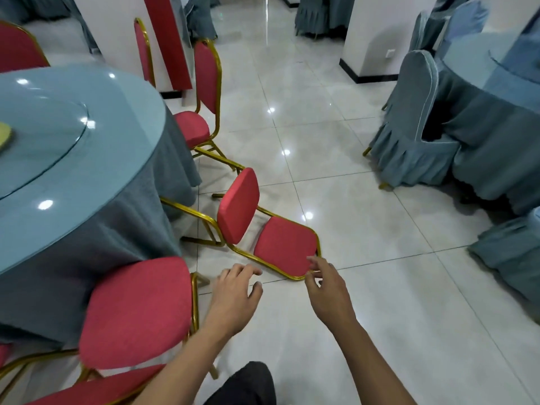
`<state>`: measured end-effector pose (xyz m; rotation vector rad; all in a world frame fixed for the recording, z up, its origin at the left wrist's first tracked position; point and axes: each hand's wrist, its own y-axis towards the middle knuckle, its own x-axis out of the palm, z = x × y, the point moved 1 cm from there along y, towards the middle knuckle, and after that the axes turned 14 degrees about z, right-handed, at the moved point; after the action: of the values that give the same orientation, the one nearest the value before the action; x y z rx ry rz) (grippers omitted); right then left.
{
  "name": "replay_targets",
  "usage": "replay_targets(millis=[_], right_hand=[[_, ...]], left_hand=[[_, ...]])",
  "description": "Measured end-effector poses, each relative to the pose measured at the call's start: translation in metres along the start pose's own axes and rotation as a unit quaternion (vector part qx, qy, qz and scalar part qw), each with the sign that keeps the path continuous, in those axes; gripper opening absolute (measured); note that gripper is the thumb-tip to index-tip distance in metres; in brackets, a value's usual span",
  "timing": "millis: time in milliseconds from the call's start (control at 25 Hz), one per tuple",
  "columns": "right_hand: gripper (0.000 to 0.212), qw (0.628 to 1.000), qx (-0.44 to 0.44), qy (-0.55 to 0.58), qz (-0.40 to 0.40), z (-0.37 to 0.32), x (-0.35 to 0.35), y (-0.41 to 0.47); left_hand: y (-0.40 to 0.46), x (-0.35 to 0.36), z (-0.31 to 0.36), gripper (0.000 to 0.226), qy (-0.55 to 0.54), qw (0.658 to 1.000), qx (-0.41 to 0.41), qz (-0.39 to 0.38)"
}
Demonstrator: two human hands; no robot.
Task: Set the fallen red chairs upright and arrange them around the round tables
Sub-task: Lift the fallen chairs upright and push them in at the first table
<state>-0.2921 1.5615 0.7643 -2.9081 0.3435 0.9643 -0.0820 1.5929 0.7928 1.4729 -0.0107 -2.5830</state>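
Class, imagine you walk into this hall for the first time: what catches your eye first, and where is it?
First, the fallen red chair lying on its back on the pale tiled floor at centre, beside the round table on the left. Just below it, the left hand and right hand reach for its gold-framed backrest, fingers spread. Upright red chairs ring the table.
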Motion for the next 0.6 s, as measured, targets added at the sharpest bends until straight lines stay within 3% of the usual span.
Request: replay_targets(millis=[440, 600], right_hand=[[0.031, 0.995, -0.047, -0.063, -0.066, 0.003, -0.017, 0.263], [0.031, 0.993, -0.052, -0.072, -0.079, -0.004, -0.011, 0.347]], left_hand=[[0.221, 0.093, 0.073, 0.024, -0.043, 0.995, -0.053, 0.067], [0.286, 0.122, 0.093, 0.034, -0.041, 0.995, -0.066, 0.056]])
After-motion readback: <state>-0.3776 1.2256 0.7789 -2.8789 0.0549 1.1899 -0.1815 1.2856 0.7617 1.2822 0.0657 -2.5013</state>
